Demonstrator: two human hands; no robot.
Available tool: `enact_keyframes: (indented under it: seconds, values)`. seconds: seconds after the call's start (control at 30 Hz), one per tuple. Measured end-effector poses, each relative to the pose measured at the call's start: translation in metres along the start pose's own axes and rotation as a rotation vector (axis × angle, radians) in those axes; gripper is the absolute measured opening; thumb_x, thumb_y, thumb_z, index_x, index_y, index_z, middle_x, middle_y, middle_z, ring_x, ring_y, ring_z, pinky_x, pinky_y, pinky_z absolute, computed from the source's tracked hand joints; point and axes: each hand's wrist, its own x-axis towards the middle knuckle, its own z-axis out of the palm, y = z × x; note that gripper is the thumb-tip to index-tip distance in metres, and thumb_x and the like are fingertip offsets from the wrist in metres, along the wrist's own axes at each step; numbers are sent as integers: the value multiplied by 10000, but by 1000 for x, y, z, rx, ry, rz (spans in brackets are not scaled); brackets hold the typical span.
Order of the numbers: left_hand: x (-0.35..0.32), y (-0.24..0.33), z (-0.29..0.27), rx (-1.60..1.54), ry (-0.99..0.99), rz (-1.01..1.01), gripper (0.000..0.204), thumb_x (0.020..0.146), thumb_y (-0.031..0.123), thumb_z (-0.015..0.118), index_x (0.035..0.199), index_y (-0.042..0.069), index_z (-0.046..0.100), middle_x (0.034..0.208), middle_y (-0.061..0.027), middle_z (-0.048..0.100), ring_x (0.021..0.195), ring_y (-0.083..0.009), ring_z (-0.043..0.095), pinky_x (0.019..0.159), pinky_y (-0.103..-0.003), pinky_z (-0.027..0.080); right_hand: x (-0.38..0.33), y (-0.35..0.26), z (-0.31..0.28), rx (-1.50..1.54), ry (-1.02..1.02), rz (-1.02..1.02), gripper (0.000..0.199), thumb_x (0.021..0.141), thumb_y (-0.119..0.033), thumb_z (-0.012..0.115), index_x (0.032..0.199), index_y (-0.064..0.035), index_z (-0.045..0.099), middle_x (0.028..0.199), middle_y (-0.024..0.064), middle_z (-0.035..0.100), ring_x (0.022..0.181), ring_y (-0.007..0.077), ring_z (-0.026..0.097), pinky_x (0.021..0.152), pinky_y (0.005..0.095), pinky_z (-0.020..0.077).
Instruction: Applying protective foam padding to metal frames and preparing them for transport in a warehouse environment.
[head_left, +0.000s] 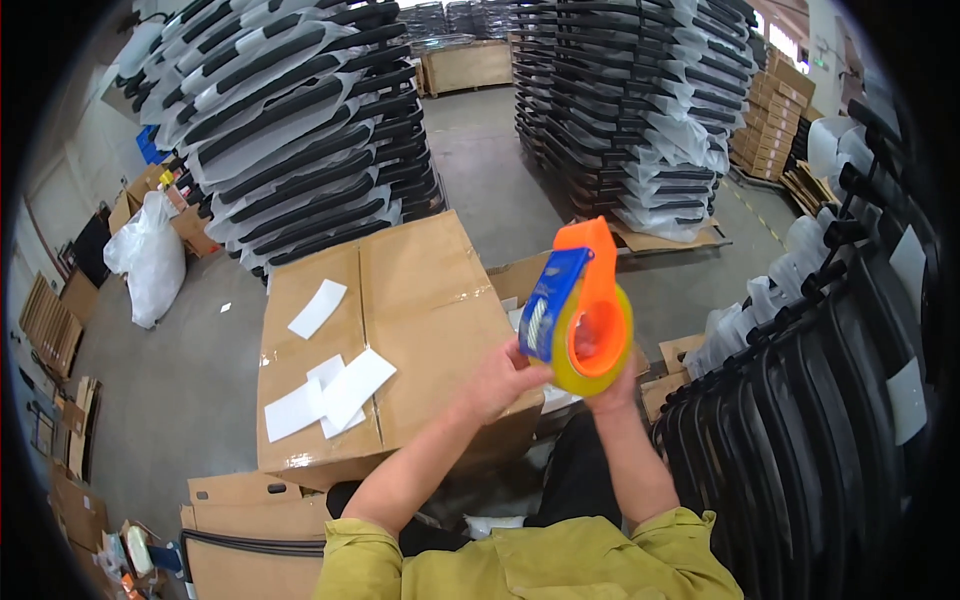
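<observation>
A tape dispenser [601, 262], orange with a blue front piece and a wide yellow tape roll, is held up over the right edge of a large brown carton [430, 290]. My right hand [615, 392] grips it from behind and below, with fingers showing through the orange hub. At the lower end of the blue piece, my left hand [500, 382] is closed with thumb and fingers against the dispenser; its fingertips are partly hidden. Several white foam pieces lie on the carton: a single piece [318, 308] farther back, and an overlapping group [358, 386] nearer me.
Tall stacks of black frames [300, 130] wrapped in plastic stand beyond the carton, with another stack [620, 110] across the aisle. Black curved parts [790, 450] crowd my right side. Flattened cardboard [260, 530] lies at lower left, and a white plastic bag [148, 260] sits farther left.
</observation>
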Motion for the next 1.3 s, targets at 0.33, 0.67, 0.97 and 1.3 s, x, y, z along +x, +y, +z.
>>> enact_keyframes:
  seconds: [0.33,0.67,0.97,1.3]
  values:
    - [-94,12,2,247,466,302,374,702,77,669,1017,-13,488,956,-56,571,860,-136,545,776,-265,436,-8,32,24,-966,224,55,332,886,-265,387,955,12,559,907,87,588,850,159,554,797,311,423]
    - [-137,-54,-3,1079,491,612,392,666,122,674,994,8,493,936,-152,532,946,-351,479,885,-403,362,-44,59,55,-824,106,351,453,738,-165,591,1121,17,430,996,115,568,864,206,583,793,335,465]
    - [-192,-335,-46,1132,-414,-746,483,670,287,578,1130,223,445,1027,-82,557,989,-293,524,840,-520,346,-25,40,29,-977,158,159,528,762,-216,581,1172,25,350,970,147,561,865,230,567,775,341,456]
    - [-251,-340,-66,817,-776,-715,303,645,281,592,922,156,590,947,-106,591,930,-293,548,762,-410,434,-6,45,20,-993,70,225,572,782,-275,575,1201,14,315,1005,168,531,907,242,528,794,348,434]
